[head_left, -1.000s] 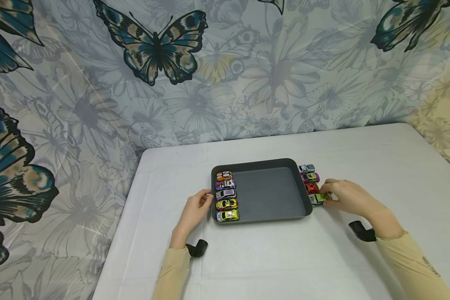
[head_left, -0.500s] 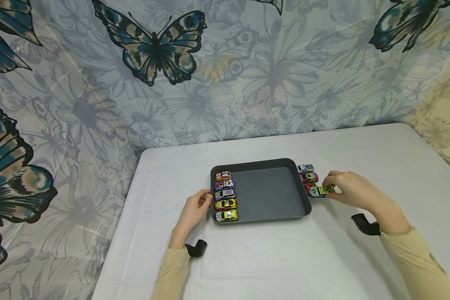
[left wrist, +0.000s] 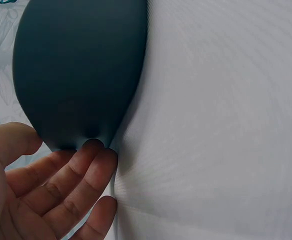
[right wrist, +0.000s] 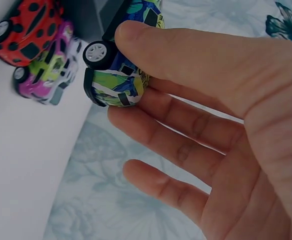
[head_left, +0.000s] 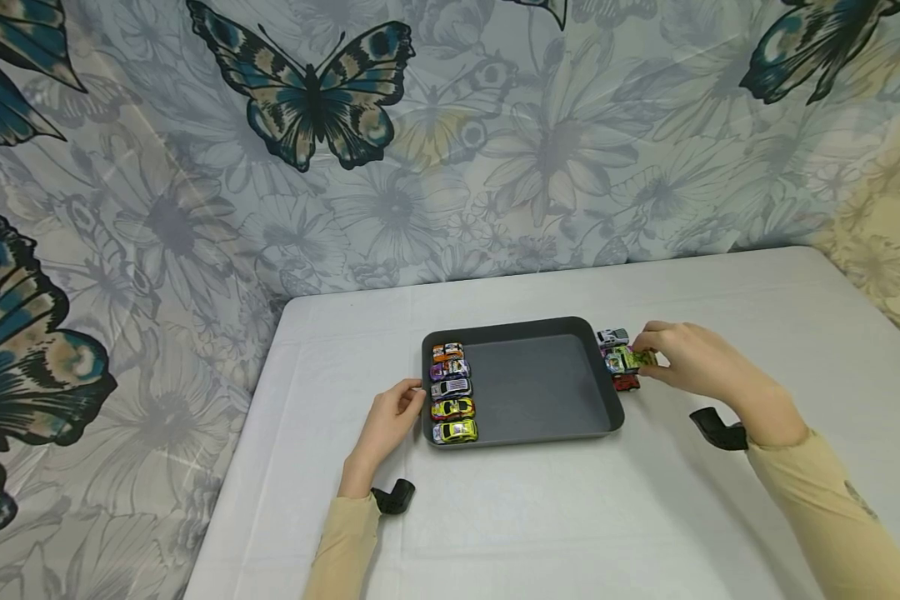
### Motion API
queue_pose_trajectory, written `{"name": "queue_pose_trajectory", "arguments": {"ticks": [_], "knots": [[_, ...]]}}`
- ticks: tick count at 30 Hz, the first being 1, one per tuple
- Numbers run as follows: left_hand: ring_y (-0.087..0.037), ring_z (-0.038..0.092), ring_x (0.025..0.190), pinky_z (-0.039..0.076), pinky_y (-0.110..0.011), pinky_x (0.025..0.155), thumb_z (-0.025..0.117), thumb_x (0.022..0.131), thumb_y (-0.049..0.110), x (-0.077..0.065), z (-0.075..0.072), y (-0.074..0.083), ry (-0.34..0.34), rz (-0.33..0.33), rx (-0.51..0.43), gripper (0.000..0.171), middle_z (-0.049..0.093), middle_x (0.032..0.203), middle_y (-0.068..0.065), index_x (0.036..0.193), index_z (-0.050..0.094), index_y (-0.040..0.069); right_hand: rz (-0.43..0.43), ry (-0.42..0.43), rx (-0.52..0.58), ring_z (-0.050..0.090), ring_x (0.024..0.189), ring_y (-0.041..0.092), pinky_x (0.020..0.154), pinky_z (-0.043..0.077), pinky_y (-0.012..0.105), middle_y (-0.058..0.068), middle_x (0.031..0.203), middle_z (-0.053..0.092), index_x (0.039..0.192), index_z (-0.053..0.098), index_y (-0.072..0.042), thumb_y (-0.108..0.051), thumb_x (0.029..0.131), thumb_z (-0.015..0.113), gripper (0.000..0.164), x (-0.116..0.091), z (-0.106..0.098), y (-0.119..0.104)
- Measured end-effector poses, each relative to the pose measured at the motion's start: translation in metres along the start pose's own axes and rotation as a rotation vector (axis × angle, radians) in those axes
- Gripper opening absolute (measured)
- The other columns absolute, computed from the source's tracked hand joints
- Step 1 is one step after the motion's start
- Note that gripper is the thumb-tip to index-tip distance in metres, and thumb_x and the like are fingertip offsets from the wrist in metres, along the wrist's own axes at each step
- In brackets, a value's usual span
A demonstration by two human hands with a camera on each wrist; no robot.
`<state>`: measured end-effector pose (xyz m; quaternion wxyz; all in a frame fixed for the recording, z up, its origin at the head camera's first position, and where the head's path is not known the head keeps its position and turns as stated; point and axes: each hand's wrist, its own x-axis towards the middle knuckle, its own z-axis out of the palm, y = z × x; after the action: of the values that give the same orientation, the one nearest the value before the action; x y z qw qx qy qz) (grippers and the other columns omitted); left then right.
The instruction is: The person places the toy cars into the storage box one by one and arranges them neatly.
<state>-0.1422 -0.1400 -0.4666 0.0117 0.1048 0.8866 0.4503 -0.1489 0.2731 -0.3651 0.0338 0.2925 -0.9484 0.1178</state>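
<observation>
My right hand (head_left: 686, 358) pinches a green-and-blue toy car (right wrist: 118, 80) between thumb and fingers, lifted above the other cars beside the tray. Under and around it are a red toy car (right wrist: 28, 32) with black spots, a magenta-and-green toy car (right wrist: 46, 70) and a silver toy car (head_left: 612, 337). In the head view the held car covers most of the magenta one. My left hand (head_left: 390, 421) holds the left edge of the dark grey tray (head_left: 525, 440), thumb by the rim and fingertips against its side.
Inside the tray, along its left wall, several toy cars (head_left: 453, 409) stand in a column. A white cloth covers the table (head_left: 540, 525). Behind it hangs a butterfly-patterned fabric (head_left: 495, 167). A black wrist mount (head_left: 718, 429) sits on the right wrist.
My right hand has lifted the green-and-blue car from the near end of the row and carried it away from me, over the red car to the magenta one. The left hand stays put.
</observation>
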Motion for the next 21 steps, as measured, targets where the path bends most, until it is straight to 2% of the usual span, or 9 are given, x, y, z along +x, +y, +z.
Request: {"name": "queue_pose_trajectory", "arguments": {"ticks": [10,15,21], "knots": [[-0.012,0.059,0.074,0.049,-0.030,0.070,0.053,0.095,0.020,0.000,-0.001,0.000,0.006,0.008,0.001,0.030,0.064,0.087,-0.006,0.116,0.060,-0.001,-0.004,-0.039,-0.013,0.054,0.065,0.011,0.058,0.044,0.033,0.000,0.085,0.060,0.088,0.068,-0.007,-0.009,0.072,0.078,0.019,0.024,0.002,-0.006],[-0.011,0.059,0.073,0.049,-0.028,0.068,0.053,0.095,0.020,0.001,0.000,0.000,0.005,0.007,0.003,0.030,0.064,0.087,-0.006,0.116,0.060,-0.001,-0.034,-0.037,-0.001,0.056,0.067,0.015,0.059,0.046,0.034,0.000,0.083,0.059,0.088,0.068,-0.007,-0.009,0.073,0.078,0.018,0.036,0.010,-0.011],[-0.011,0.059,0.074,0.049,-0.029,0.069,0.054,0.095,0.018,0.001,0.001,-0.001,0.011,0.006,0.007,0.029,0.065,0.087,-0.007,0.115,0.061,-0.001,-0.067,-0.015,-0.007,0.053,0.064,0.011,0.058,0.045,0.033,0.000,0.080,0.057,0.085,0.067,-0.009,-0.009,0.073,0.078,0.016,0.050,0.019,-0.017]]}}
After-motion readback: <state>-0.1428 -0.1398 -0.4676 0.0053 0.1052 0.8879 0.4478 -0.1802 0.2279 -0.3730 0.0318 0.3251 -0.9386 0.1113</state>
